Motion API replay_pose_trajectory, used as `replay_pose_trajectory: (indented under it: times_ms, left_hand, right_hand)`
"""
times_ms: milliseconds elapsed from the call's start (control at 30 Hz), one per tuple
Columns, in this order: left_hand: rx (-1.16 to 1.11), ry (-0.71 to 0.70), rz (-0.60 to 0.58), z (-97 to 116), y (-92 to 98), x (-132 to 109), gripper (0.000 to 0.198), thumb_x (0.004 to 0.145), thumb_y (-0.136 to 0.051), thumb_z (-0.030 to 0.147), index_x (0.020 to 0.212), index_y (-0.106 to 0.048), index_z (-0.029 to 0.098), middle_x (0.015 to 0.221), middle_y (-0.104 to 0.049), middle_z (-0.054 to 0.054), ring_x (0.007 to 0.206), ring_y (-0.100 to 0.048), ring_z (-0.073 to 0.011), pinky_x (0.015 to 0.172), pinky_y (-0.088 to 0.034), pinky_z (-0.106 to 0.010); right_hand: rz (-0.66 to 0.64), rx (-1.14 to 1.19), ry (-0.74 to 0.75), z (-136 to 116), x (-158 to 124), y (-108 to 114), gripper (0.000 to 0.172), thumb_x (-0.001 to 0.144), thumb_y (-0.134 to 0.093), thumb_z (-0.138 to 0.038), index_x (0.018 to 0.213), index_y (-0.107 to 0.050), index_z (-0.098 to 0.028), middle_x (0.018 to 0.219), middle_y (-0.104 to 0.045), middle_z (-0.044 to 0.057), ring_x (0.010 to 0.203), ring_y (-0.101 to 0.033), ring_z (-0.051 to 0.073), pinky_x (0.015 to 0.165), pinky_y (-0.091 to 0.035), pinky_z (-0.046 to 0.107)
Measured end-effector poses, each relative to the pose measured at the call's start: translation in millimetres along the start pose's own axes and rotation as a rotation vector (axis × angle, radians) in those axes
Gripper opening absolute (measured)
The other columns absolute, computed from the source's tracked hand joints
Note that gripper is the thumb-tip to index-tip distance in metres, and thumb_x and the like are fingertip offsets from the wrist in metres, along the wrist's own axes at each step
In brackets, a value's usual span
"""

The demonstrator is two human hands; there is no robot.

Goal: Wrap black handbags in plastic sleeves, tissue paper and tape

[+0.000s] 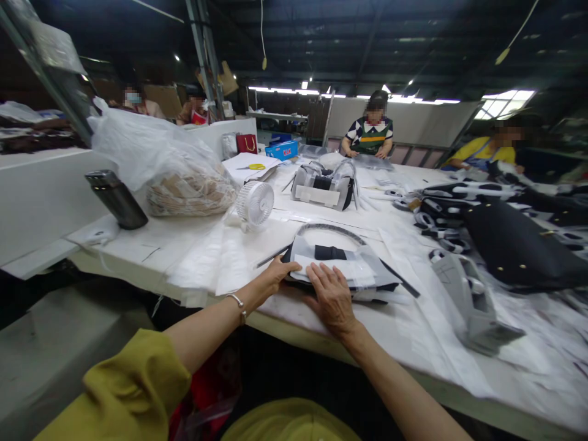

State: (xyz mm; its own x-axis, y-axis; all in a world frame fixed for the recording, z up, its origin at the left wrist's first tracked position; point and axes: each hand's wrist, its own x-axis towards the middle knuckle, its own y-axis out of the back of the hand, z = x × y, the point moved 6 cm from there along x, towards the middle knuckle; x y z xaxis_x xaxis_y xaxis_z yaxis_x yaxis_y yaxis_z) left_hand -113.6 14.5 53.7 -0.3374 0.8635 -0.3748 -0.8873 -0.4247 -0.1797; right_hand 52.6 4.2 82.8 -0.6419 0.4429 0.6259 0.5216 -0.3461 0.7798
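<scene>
A dark handbag wrapped in white paper and clear plastic (342, 260) lies flat near the front edge of the white table (404, 331). My right hand (331, 297) rests flat on its near edge, fingers stretched out. My left hand (276, 274) grips the bag's left corner, thumb on top, fingers curled under. A bracelet sits on my left wrist.
A small white fan (254, 205), a dark flask (117, 198) and a big plastic bag of parts (165, 162) stand at the left. Another wrapped bag (324, 185), scissors (252, 166) and black bags (514, 245) lie beyond. Several people work at the far side.
</scene>
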Motion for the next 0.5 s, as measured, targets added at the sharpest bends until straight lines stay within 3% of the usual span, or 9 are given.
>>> replay_pose_trajectory:
  times_ms: [300,400,500]
  left_hand:
    - [0.039,0.086,-0.058,6.0,-9.8,0.8,0.052,0.063,-0.077,0.022,0.11,-0.056,0.016,0.072,-0.066,-0.001,0.064,-0.064,-0.0183,0.061,-0.056,-0.033]
    - [0.11,0.065,-0.094,12.4,-10.6,-6.6,0.051,0.067,-0.076,0.029,0.112,-0.056,0.016,0.081,-0.069,-0.005,0.072,-0.066,-0.0216,0.064,-0.058,-0.036]
    - [0.216,0.019,-0.138,19.2,-5.7,-26.2,0.053,0.074,-0.075,0.042,0.116,-0.058,0.017,0.103,-0.07,-0.012,0.092,-0.068,-0.0289,0.073,-0.059,-0.041]
  right_hand:
    - [0.033,-0.043,0.02,5.2,2.7,6.0,0.052,0.089,-0.06,-0.018,0.139,-0.048,-0.015,0.135,-0.061,0.015,0.124,-0.053,0.029,0.108,-0.032,0.047]
    - [0.042,-0.035,0.044,8.6,3.2,6.2,0.05,0.087,-0.057,-0.012,0.136,-0.051,-0.014,0.131,-0.064,0.014,0.12,-0.055,0.028,0.105,-0.035,0.044]
    - [0.059,-0.024,0.069,10.0,3.3,7.2,0.045,0.087,-0.054,-0.01,0.131,-0.055,-0.013,0.128,-0.065,0.014,0.116,-0.057,0.027,0.102,-0.038,0.044]
